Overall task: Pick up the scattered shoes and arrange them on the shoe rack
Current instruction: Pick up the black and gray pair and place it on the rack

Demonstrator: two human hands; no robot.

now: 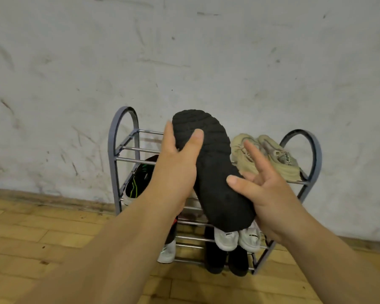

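A black shoe (213,170) hangs in front of the grey metal shoe rack (113,150), its treaded sole turned toward me and its toe pointing up. My left hand (176,170) grips the toe half, thumb across the sole. My right hand (266,189) holds the heel end, thumb pressed on the sole and two fingers stretched out. A beige pair of sneakers (270,156) sits on the rack's top shelf at the right.
A black shoe with green lines (138,183) lies on the middle shelf at the left. White sneakers (237,240) and dark shoes (226,260) fill the lower shelves. The rack stands against a scuffed white wall (184,51) on a wooden floor (42,238).
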